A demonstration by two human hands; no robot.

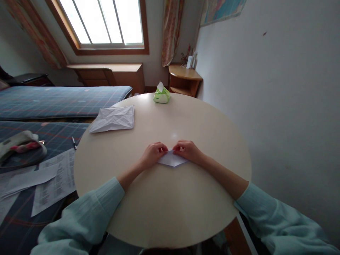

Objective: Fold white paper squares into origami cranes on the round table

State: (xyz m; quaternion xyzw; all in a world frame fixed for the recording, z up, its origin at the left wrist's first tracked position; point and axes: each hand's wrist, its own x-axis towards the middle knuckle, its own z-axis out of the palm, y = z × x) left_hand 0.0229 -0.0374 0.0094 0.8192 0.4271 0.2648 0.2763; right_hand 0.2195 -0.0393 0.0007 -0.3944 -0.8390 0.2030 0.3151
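Paper, folded and white, lies on the round table between the left hand, which pinches its far left edge, and the right hand, pinching the far right; its point faces the table's near side.

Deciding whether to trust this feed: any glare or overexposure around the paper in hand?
Head view: window blown out to white; small glare spot on the table, just beyond the held paper, whose near edges show clearly.

Left hand and right hand pinch a folded paper midway across this round table, creased paper by its left edge, green tissue pack at its far edge.
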